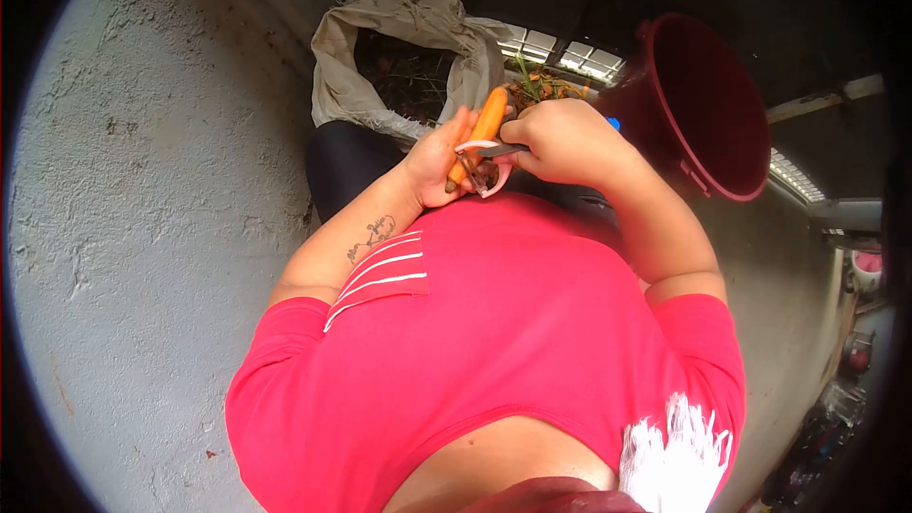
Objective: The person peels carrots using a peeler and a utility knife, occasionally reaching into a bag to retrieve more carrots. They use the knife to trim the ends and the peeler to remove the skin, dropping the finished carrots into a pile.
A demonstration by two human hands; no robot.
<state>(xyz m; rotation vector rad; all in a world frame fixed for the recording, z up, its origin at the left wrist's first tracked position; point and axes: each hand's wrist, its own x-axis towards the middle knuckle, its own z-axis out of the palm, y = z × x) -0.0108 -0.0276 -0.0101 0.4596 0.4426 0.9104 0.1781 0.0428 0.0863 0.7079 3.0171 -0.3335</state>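
Carrot (488, 121) sits at the upper middle of our view, held up between both our hands in front of our chest. Our red shirt (494, 323) fills the lower frame and hides our lap and whatever lies beneath our arms. The rough grey concrete (142, 228) takes up the left side. A maroon bucket (703, 104) tilts at the right, its inside too dark to read. A pale sack (418, 19) gapes just beyond our hands, its contents a dim tangle. Our left hand (439, 166) has its grip closed around the carrot's lower part, covering that end. Our right hand (560, 141) is fisted, its grip tight on a peeler (498, 178), whose handle is almost wholly hidden; its head lies against the carrot.
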